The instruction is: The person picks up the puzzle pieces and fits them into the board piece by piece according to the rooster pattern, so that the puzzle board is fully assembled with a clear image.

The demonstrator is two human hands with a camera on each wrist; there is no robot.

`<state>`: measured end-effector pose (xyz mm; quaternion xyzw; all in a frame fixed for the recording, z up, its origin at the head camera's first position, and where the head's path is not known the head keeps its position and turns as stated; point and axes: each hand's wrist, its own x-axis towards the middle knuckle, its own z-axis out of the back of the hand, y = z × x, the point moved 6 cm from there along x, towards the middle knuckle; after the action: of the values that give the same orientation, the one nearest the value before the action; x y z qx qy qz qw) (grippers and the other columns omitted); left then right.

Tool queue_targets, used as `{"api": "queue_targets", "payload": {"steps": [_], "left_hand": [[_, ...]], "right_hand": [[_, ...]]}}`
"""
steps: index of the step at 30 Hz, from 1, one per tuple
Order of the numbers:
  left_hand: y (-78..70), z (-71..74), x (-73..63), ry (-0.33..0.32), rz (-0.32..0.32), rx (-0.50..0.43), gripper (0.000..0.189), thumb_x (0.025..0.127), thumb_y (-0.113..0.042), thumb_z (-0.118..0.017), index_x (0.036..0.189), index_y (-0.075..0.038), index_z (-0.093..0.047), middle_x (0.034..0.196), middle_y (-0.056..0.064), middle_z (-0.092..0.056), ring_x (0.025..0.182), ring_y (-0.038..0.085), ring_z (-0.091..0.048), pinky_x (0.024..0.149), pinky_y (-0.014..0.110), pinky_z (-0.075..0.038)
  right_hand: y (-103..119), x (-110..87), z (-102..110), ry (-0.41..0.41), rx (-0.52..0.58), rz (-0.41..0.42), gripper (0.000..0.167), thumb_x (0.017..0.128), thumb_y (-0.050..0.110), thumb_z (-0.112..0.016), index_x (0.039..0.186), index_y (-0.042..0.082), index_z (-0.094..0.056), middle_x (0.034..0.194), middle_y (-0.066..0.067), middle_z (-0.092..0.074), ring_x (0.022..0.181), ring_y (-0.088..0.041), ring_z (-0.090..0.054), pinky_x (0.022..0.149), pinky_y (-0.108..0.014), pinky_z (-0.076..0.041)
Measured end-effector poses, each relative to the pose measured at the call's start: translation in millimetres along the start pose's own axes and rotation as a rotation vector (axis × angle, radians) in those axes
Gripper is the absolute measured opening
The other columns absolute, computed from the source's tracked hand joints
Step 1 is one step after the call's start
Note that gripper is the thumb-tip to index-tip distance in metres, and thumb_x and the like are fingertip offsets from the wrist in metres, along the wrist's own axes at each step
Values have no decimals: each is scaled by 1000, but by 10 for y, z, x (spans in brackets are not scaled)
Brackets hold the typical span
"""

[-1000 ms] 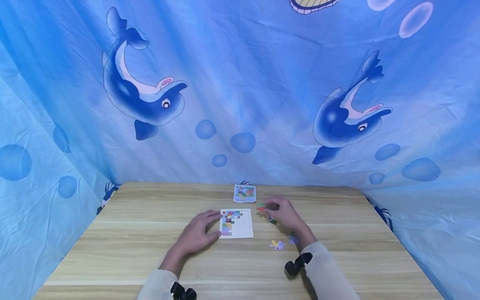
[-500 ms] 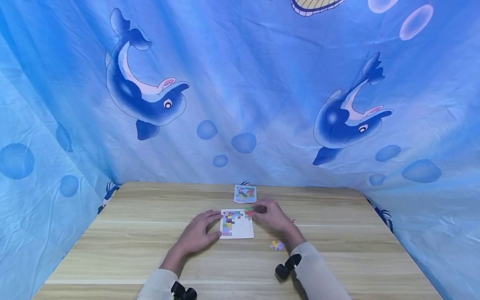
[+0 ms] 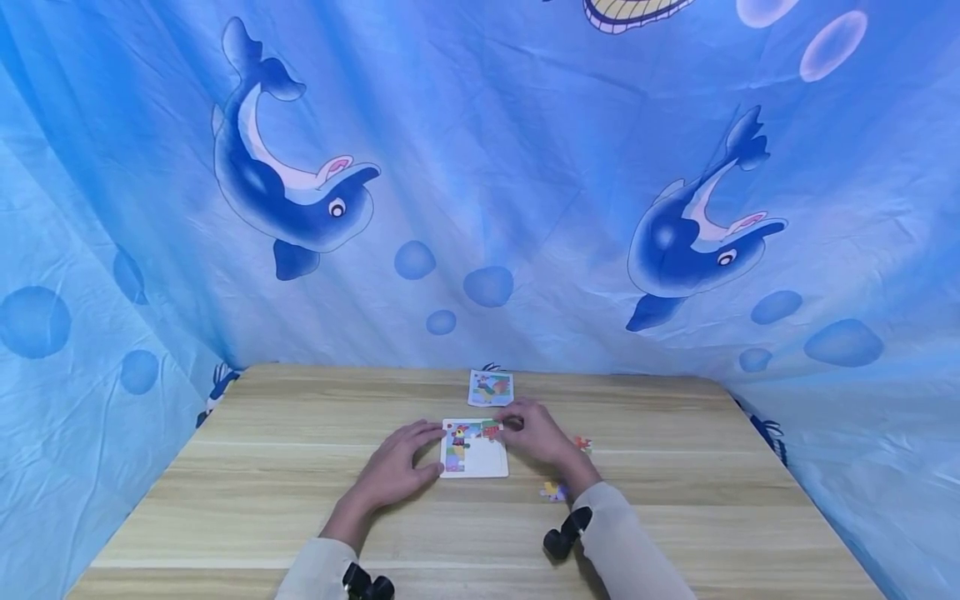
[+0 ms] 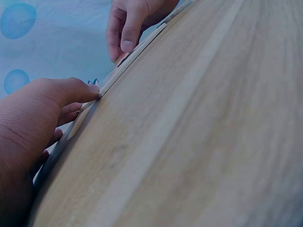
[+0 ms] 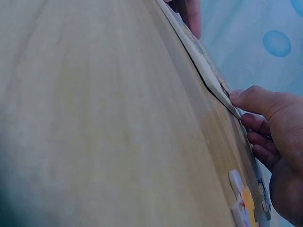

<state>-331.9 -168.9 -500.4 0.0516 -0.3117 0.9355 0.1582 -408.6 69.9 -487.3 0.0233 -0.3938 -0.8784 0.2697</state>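
A white puzzle tray (image 3: 487, 460) lies on the table in the head view, with joined jigsaw pieces (image 3: 455, 454) along its left side and top. My left hand (image 3: 402, 467) rests at the tray's left edge, fingers and thumb spread; in the left wrist view its thumb touches the tray's edge. At the tray's upper right corner, my right hand (image 3: 536, 432) pinches a red and green jigsaw piece (image 3: 491, 429) between thumb and fingertips. The right wrist view shows the right thumb over the tray's edge, with the piece mostly hidden.
Behind the tray lies a square picture card (image 3: 491, 388). Loose jigsaw pieces lie on the right: a red one (image 3: 583, 444) beside the right wrist, and a yellow and purple one (image 3: 553, 492) nearer. A blue dolphin-print curtain (image 3: 480, 208) hangs behind the table.
My right hand has picked up the red and green piece from right of the tray and carried it left onto the upper right corner. The left hand has stayed in place.
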Motion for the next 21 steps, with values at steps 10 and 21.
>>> {"api": "queue_targets", "payload": {"steps": [10,21], "left_hand": [[10,-5,11,-2,0,3,56,91,-33,-72,144,-19,-61,156,1,-54,152,33,-40,125,63,-30],[12,-8,7,4,4,-2,56,92,-34,-71,145,-19,-61,157,1,-53,153,33,-39,126,63,-29]], "right_hand": [[-40,39,-29,-2,-30,-5,25,91,21,-78,116,15,-77,122,-4,-66,118,-24,-63,106,-45,-57],[-10,37,-46,-14,-29,40,19,94,20,-76,112,17,-79,114,-1,-66,111,-20,-60,101,-47,-57]]}}
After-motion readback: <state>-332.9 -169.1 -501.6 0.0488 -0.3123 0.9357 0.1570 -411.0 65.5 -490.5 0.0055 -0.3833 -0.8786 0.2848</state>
